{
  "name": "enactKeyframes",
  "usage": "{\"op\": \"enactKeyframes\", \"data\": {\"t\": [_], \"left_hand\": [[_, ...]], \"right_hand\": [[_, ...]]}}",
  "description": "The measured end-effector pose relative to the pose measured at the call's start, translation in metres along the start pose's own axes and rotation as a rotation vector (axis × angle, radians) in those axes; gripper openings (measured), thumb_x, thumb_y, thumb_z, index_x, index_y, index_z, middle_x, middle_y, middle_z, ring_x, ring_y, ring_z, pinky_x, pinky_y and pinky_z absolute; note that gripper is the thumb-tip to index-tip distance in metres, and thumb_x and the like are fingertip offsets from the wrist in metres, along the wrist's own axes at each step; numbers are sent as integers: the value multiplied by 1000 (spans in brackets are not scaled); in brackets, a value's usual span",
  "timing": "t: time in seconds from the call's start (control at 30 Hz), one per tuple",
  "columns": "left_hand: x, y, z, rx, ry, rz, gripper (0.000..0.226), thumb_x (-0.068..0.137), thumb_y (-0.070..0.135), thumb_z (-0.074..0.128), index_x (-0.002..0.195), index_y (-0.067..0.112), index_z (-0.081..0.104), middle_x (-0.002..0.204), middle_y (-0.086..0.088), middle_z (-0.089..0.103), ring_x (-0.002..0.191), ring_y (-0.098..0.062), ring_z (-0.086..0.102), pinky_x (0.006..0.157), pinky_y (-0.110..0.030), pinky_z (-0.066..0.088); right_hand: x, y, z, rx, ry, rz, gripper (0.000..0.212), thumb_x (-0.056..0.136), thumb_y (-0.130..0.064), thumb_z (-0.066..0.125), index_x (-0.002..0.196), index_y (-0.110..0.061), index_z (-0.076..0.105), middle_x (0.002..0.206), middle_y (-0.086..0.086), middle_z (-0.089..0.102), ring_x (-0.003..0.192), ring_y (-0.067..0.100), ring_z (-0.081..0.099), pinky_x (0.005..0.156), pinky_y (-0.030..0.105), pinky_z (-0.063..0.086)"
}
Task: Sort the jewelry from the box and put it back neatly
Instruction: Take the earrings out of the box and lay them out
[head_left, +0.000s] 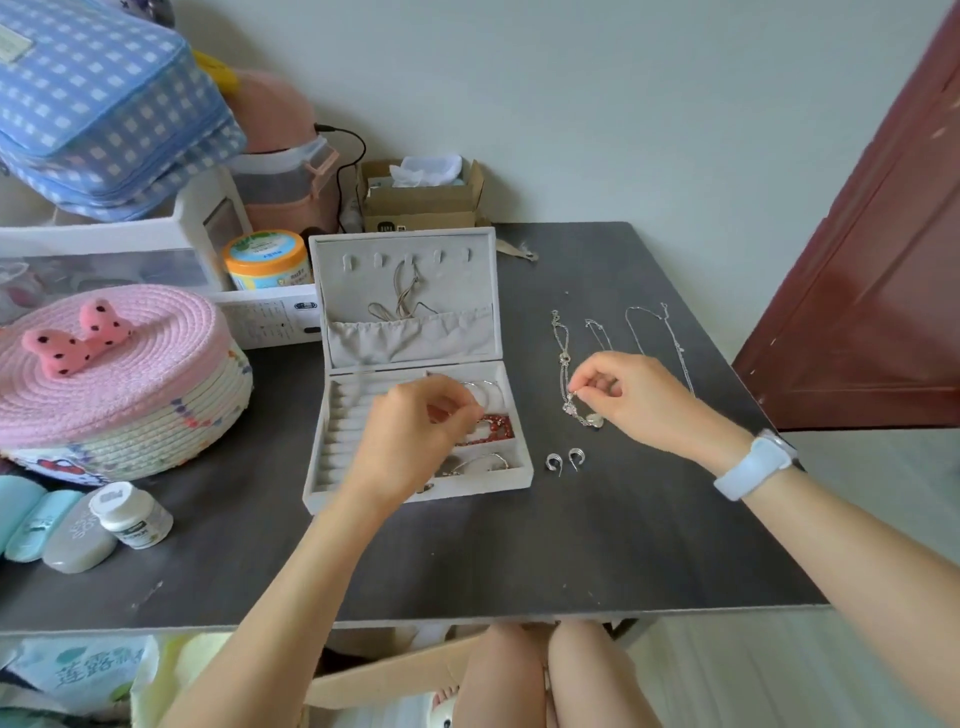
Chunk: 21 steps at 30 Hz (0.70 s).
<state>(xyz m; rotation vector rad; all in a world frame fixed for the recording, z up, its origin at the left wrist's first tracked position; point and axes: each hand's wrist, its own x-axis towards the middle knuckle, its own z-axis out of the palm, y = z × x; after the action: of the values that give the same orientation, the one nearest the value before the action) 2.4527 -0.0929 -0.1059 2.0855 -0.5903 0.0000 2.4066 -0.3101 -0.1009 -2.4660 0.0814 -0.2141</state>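
Pinching a light, limp, tangle-prone silver necklace (581, 410) near its pendant toward the table's (649, 545) right edge, the right hand (631, 397) held it, while the left hand (415, 431), fingers curled, hovered over the open jewelry box (415, 364), its grasp indiscernible.

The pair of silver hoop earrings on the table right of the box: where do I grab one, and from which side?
Take each of the hoop earrings singly, probably by its wider curved top, pinching from straight above. They lie flat on the table, apart from each other, just right of the jewelry box, so a side approach has little to catch.
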Motion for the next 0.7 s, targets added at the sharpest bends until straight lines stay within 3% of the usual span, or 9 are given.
{"op": "enactKeyframes", "data": {"t": [0.07, 0.17, 0.27, 0.37, 0.53, 0.7], "left_hand": [[-6, 16, 17, -124, -174, -9, 19, 80, 11, 67, 65, 21, 63, 59, 15, 62, 54, 3, 54, 56, -7, 39], [-9, 31, 47, -79, -415, 27, 17, 79, 15, 68, 66, 24, 63, 68, 8, 66, 60, 1, 56, 64, -12, 45], [-7, 37, 79, 69, -526, 68, 11, 79, 18, 68, 70, 23, 66, 73, 4, 69, 67, -4, 60, 71, -18, 48], [2, 40, 103, 253, -546, 96, 5, 80, 22, 66, 78, 22, 70, 80, 4, 71, 76, -10, 62, 77, -25, 49], [27, 42, 122, 451, -450, 157, 10, 83, 26, 61, 83, 24, 71, 87, 4, 69, 93, -19, 58, 89, -34, 42], [41, 32, 135, 537, -367, 163, 16, 87, 31, 57, 96, 26, 69, 99, 3, 66, 105, -19, 48, 89, -34, 32]], "right_hand": [[-12, 12, -18, -53, -167, 62, 14, 86, -12, 57, 78, -23, 62, 76, -12, 59, 72, 4, 53, 66, 4, 38], [-29, 27, -37, -149, -482, 122, 19, 85, -16, 59, 73, -31, 60, 75, -15, 60, 70, 1, 55, 72, 19, 44], [-40, 43, -37, -200, -643, 153, 14, 85, -14, 57, 79, -25, 61, 78, -8, 62, 66, 2, 54, 65, 15, 42], [-40, 59, -31, -180, -544, 180, 13, 85, -14, 57, 81, -24, 63, 76, -9, 60, 71, 7, 54, 65, 16, 41], [-33, 72, -21, -120, -306, 184, 15, 87, -10, 54, 93, -13, 67, 65, -17, 50, 60, -1, 48, 54, 2, 37], [-27, 77, -14, -66, -195, 162, 15, 87, -12, 54, 96, -11, 66, 70, -13, 53, 66, 3, 50, 61, 1, 37]]}}
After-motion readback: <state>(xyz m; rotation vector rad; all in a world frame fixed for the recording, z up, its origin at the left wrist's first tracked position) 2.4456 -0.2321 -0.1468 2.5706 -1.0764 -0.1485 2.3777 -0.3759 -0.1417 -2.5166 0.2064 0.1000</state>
